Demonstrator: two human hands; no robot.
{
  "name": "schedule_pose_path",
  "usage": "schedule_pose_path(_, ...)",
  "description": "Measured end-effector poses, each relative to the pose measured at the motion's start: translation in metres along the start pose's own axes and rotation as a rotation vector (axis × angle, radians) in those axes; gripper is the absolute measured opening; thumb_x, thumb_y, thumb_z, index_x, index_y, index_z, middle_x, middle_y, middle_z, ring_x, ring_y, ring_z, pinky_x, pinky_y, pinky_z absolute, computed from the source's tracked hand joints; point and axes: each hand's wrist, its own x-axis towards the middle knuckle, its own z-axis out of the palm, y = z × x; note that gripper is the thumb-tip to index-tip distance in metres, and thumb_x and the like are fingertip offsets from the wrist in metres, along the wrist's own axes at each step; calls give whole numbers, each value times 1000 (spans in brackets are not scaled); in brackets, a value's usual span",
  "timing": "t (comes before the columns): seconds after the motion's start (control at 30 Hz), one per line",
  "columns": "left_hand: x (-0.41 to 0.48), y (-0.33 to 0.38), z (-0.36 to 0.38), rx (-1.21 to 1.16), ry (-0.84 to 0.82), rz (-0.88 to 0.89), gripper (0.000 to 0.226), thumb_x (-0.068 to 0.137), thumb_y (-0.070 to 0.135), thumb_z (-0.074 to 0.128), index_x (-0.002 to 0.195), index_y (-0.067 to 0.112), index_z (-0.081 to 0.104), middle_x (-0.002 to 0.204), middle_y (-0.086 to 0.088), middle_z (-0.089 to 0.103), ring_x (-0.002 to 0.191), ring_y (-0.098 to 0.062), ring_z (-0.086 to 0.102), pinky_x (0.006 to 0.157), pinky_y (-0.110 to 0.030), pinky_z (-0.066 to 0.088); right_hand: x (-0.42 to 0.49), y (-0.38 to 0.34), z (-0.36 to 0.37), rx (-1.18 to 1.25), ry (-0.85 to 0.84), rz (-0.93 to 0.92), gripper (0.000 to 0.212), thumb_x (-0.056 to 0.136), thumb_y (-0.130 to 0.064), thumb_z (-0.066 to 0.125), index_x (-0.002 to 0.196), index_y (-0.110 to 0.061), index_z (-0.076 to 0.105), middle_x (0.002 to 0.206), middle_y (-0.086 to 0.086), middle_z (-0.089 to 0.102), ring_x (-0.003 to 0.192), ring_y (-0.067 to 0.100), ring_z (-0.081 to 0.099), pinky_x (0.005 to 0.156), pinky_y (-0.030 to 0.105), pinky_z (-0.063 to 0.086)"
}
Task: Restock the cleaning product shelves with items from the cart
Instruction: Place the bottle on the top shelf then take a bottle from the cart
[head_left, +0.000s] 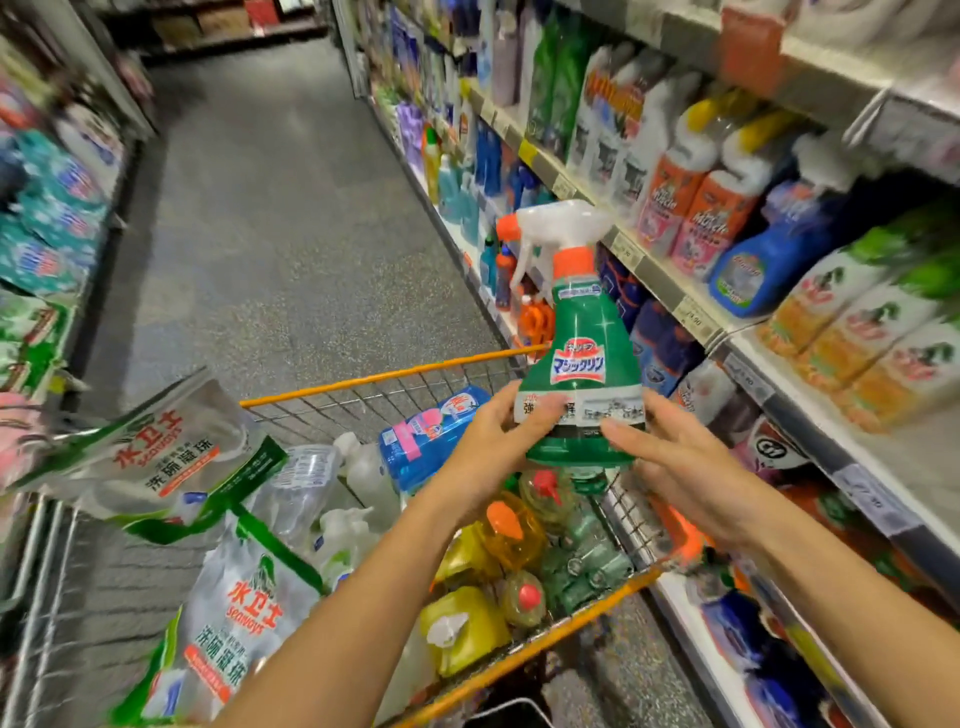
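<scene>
Holding the bottle (582, 358) above the cart (395, 376), the person is presenting it nearly upright, with its long axis running vertically, the trigger head on top and the nozzle pointing left, away from the shelves (675, 291). The left hand (493, 441) is gripping the base from the left, with the thumb lying across the front label and the fingers going behind. The right hand (675, 467) is touching the base's right side with fairly straight fingers, seemingly steadying rather than clasping. The bottle is rising straight up from between both hands, so most of it is sitting above the grip. With the shelves standing to the right, the right hand is nearer them. The coming move is probably calling for an upright carry rightward, though blur is hiding any free slot.
</scene>
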Motion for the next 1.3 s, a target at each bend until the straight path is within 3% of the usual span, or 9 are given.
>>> schedule_pose_path(0.07, -7, 8, 5, 6, 17, 49, 68, 71, 55, 71, 125, 14, 56, 116, -6, 69, 102, -21, 68, 81, -37, 57, -12, -14, 3, -82, -3, -33, 49, 84, -20, 73, 129, -15, 55, 126, 4, 65, 117, 19, 62, 100, 32, 49)
schedule_pose_path(0.2, -24, 27, 22, 8, -4, 158, 38, 82, 42, 69, 114, 23, 60, 104, 3, 73, 95, -14, 69, 74, -34, 58, -39, -43, 10, -195, 78, -158, 48, 76, -17, 67, 123, -15, 58, 116, 1, 70, 108, 15, 66, 86, 24, 54)
schedule_pose_path(0.33, -41, 54, 55, -34, -43, 213, 48, 79, 49, 65, 117, 20, 61, 115, -7, 70, 103, -25, 67, 88, -46, 55, -74, -77, 15, -272, 165, -285, 56, 71, -26, 71, 122, -10, 56, 113, 3, 71, 103, 18, 68, 79, 26, 57)
schedule_pose_path(0.6, -50, 150, 136, -7, -120, 451, 52, 85, 47, 53, 123, 12, 58, 116, -9, 69, 106, -24, 66, 88, -35, 51, -137, -185, 10, -354, 268, -505, 59, 70, -28, 73, 123, -16, 52, 111, -1, 71, 100, 13, 69, 82, 27, 57)
schedule_pose_path(0.8, -37, 237, 188, -72, -277, 654, 40, 92, 44, 52, 119, 16, 60, 107, -2, 72, 100, -17, 68, 77, -25, 55, -156, -275, 1, -430, 379, -634, 43, 86, -28, 70, 121, -12, 52, 110, 2, 70, 94, 12, 70, 76, 28, 59)
schedule_pose_path(0.87, -24, 266, 204, -95, -321, 705, 37, 92, 46, 52, 116, 19, 61, 105, -1, 72, 100, -18, 68, 80, -28, 56, -158, -310, -4, -505, 455, -693, 40, 89, -28, 66, 123, -11, 52, 112, 3, 69, 94, 10, 69, 76, 24, 58)
schedule_pose_path(1.07, 37, 358, 253, -119, -449, 854, 49, 87, 46, 46, 121, 13, 59, 115, -11, 69, 107, -27, 66, 92, -42, 54, -149, -407, -29, -628, 583, -858, 37, 88, -20, 68, 120, -5, 55, 111, 10, 70, 98, 21, 70, 84, 40, 58)
schedule_pose_path(1.17, 72, 407, 283, -107, -492, 942, 56, 89, 46, 45, 126, 6, 56, 122, -19, 64, 112, -32, 63, 96, -46, 51, -142, -454, -45, -649, 692, -941, 25, 89, -17, 68, 110, -6, 61, 103, 9, 71, 91, 20, 71, 78, 35, 59)
schedule_pose_path(1.3, 118, 457, 322, 26, -411, 1104, 47, 103, 45, 26, 123, 8, 47, 116, -10, 62, 108, -20, 62, 91, -29, 52, -128, -505, -72, -696, 849, -984, 9, 89, -17, 69, 93, -12, 62, 96, 10, 71, 86, 22, 71, 74, 36, 59)
